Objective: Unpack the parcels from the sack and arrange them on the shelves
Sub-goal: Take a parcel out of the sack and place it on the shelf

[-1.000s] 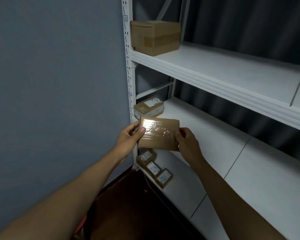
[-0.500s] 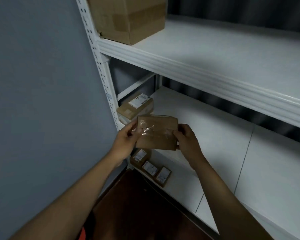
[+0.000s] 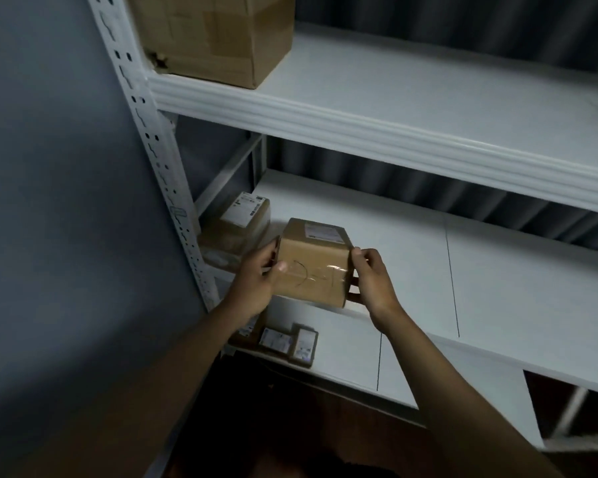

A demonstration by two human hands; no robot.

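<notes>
Parcel (image 3: 311, 270) tipped label-up; 2 hands, 1 left hand (image 3: 256, 288), 1 right hand (image 3: 372, 282), grip it.

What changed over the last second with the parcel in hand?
The parcel, still held by the left hand and right hand, has tipped so its labelled face shows on top, and moved toward the middle shelf. The parcels already shelved stayed put.
</notes>
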